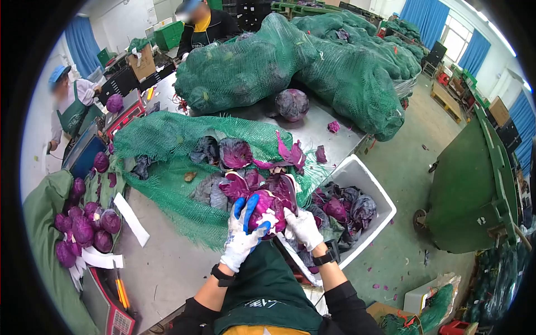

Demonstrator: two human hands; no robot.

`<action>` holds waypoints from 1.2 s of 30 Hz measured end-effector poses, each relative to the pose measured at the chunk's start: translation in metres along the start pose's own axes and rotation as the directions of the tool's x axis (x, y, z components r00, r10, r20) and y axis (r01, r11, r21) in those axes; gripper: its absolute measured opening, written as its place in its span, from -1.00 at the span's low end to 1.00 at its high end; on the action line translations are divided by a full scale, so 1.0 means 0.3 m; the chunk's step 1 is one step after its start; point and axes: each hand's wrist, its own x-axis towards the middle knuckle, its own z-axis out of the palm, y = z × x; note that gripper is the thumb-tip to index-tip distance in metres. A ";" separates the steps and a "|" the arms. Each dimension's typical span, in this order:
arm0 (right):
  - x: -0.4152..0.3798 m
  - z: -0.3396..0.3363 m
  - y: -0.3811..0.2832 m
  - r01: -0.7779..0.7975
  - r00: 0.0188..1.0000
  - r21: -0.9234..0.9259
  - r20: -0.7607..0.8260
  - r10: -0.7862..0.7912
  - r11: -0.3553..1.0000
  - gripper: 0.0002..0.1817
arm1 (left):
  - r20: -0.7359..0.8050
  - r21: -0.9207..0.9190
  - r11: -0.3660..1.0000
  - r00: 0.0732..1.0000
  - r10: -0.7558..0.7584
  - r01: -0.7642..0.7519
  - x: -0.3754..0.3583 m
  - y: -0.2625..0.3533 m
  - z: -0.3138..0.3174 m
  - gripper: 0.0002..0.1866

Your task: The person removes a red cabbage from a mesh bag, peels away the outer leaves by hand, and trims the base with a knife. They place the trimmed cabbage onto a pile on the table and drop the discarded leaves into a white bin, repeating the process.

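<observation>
A red cabbage (267, 211) with loosened outer leaves and a pale stem end is held in front of me over the table edge. My left hand (243, 234), in a white glove with blue fingertips, wraps round its left side. At its right side my right hand (303, 228), gloved in white, closes on the cabbage where a dark outer leaf (289, 192) stands away. Whether a small tool is in the right hand is hidden. Beyond the cabbage, loose purple leaves (234, 153) lie on a green mesh sack (184, 145).
A white foam box (385, 209) with discarded leaves stands at my right. Several trimmed cabbages (84, 230) lie on green cloth at left, near an orange-handled knife (121, 293) and a scale (106, 312). Full mesh sacks (240, 70), a green bin (469, 190) and two co-workers (204, 28) are around.
</observation>
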 end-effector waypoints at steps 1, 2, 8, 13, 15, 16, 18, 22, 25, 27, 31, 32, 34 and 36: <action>-0.008 0.017 -0.011 0.028 0.998 -0.116 -0.044 -0.033 0.993 -0.74 | 0.003 -0.118 0.993 1.000 -0.008 0.008 0.018 0.006 0.002 -0.22; 0.005 0.029 0.017 0.125 0.990 -0.118 -0.055 -0.133 0.985 -0.75 | 0.011 -0.233 0.972 1.000 -0.017 0.019 0.034 0.013 0.001 -0.21; -0.002 0.069 0.014 0.321 0.883 -0.474 -0.164 -0.440 0.820 -0.85 | 0.066 -0.324 0.946 0.997 0.039 -0.015 0.207 0.083 -0.040 -0.26; 0.150 -0.035 0.177 0.325 0.755 -0.907 0.076 -0.652 0.270 -0.85 | 0.085 -0.222 0.974 0.996 -0.019 0.037 0.245 0.004 0.070 -0.24; 0.201 -0.112 0.126 -0.041 0.927 -0.530 -0.335 -0.165 0.847 -0.70 | 0.104 -0.316 0.948 0.995 -0.008 0.040 0.218 -0.055 0.073 -0.24; 0.241 -0.181 0.133 -0.083 0.907 -0.449 -0.404 -0.120 0.890 -0.64 | 0.105 -0.411 0.911 0.994 0.020 0.025 0.228 -0.072 0.071 -0.24; 0.234 -0.208 0.068 -0.071 0.877 -0.535 -0.436 -0.203 0.842 -0.52 | 0.148 -0.298 0.955 0.987 0.062 -0.015 0.233 -0.038 0.030 -0.26; 0.045 -0.064 -0.196 0.132 0.982 -0.511 -0.049 -0.181 0.849 -0.50 | 0.141 -0.294 0.955 0.986 0.084 -0.040 0.206 -0.011 0.025 -0.22; 0.062 -0.008 -0.195 0.052 0.998 -0.451 0.005 -0.055 0.891 -0.66 | 0.186 -0.143 0.984 0.974 0.131 -0.106 0.209 0.014 0.009 -0.24; 0.121 0.002 -0.071 0.302 0.917 -0.644 -0.005 -0.398 0.703 -0.71 | 0.120 -0.172 0.979 0.983 0.136 -0.114 0.196 -0.016 0.034 -0.25; 0.168 0.001 -0.005 0.424 0.724 -0.790 0.001 -0.690 0.443 -0.84 | 0.018 -0.160 0.981 0.993 0.118 -0.114 0.186 -0.014 0.066 -0.25; 0.179 0.000 -0.003 0.379 0.729 -0.822 -0.019 -0.684 0.426 -0.85 | -0.003 -0.145 0.983 0.993 0.115 -0.114 0.182 -0.014 0.069 -0.25; 0.206 -0.033 -0.012 0.332 0.733 -0.907 0.075 -0.676 0.259 -0.93 | 0.009 -0.159 0.977 0.990 0.143 -0.140 0.170 -0.019 0.054 -0.26; 0.227 -0.131 -0.084 0.038 0.945 -0.673 -0.216 -0.245 0.738 -0.74 | 0.037 -0.189 0.963 0.978 0.203 -0.193 0.157 -0.020 0.039 -0.28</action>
